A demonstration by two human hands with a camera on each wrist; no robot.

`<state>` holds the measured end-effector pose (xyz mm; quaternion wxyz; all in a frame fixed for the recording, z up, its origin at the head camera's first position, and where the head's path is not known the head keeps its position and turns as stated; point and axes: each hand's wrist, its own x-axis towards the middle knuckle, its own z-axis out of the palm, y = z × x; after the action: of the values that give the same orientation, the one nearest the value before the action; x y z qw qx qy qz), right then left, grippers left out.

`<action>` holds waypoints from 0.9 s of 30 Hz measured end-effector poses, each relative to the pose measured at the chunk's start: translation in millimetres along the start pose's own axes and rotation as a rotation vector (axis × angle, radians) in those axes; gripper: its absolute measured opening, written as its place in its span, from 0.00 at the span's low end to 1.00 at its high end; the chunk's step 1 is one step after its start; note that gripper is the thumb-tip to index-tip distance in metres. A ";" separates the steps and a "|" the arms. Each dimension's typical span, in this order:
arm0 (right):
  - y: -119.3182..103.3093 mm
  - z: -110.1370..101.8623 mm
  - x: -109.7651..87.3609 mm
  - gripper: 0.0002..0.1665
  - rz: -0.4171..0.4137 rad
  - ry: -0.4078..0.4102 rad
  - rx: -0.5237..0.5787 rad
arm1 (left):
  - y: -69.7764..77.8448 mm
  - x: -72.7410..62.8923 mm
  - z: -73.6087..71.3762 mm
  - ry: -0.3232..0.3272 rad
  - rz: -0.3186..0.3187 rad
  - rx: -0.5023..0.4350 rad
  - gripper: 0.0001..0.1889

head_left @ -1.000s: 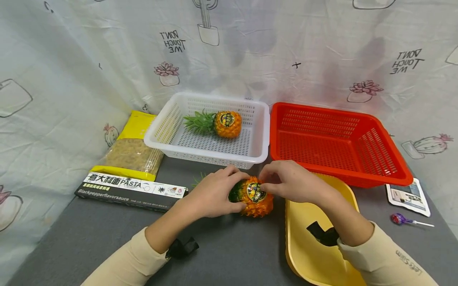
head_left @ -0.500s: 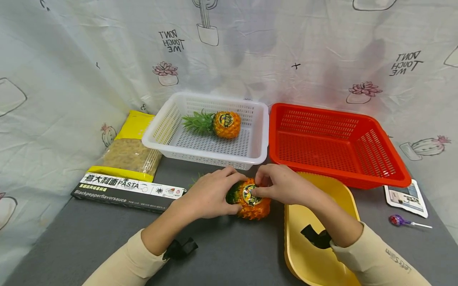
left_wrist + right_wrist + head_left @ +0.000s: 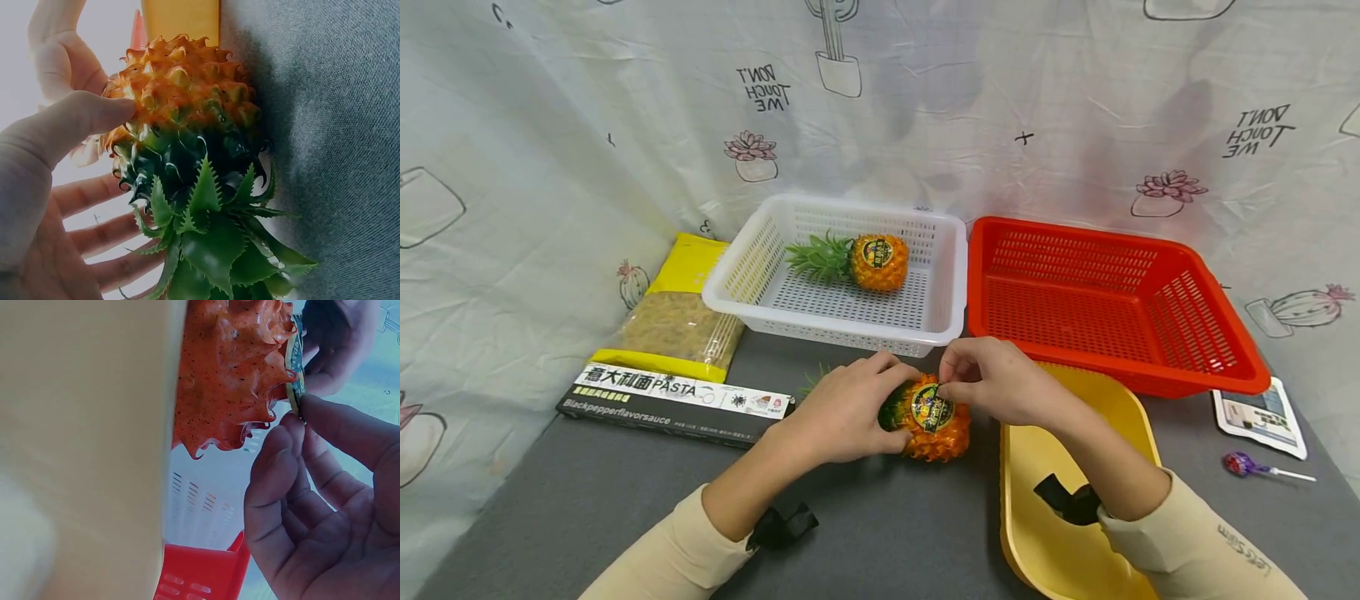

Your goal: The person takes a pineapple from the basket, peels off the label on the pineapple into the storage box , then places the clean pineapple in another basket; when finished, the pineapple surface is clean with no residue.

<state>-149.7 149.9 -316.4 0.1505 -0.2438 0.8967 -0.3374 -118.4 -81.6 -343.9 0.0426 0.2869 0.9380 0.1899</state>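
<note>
A small orange pineapple point(image 3: 946, 437) with a green crown lies on its side on the grey table. My left hand point(image 3: 850, 412) grips it near the crown end, thumb on the near side and fingers on the far side. A round black-and-yellow sticker point(image 3: 929, 410) faces up on the fruit. My right hand point(image 3: 1003, 385) pinches the sticker's upper right edge between thumb and index finger. In the right wrist view, the sticker point(image 3: 296, 369) is seen edge-on, its lower end between those fingertips. Green leaves point(image 3: 209, 247) spread beside the left fingers in the left wrist view.
A second pineapple point(image 3: 886, 262) lies in the white basket point(image 3: 820, 327). To its right stands a red basket point(image 3: 1120, 372). A yellow tray point(image 3: 1067, 558) lies under the right forearm. Left are a pasta bag point(image 3: 673, 323) and box point(image 3: 673, 406); right, a lollipop point(image 3: 1238, 464) and white pouch point(image 3: 1262, 421).
The right thumb and index finger have drawn from over the sticker to its upper right edge, leaving more of it showing. The left hand keeps its grip on the pineapple.
</note>
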 end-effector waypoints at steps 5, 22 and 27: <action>0.9 -1.1 -2.4 0.05 -0.028 0.004 0.043 | 1.9 0.3 2.0 0.014 0.007 0.009 0.35; 3.5 -18.7 -19.3 0.09 0.022 -0.129 0.370 | 0.6 -1.4 6.4 0.014 0.000 -0.025 0.34; 9.8 -27.4 -26.0 0.09 0.049 -0.143 0.415 | -0.4 -1.7 5.5 0.031 -0.006 -0.023 0.34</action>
<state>-143.1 184.8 -300.3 0.2689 -0.2090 0.8008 -0.4927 -116.1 -81.0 -349.2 0.0320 0.2807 0.9372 0.2047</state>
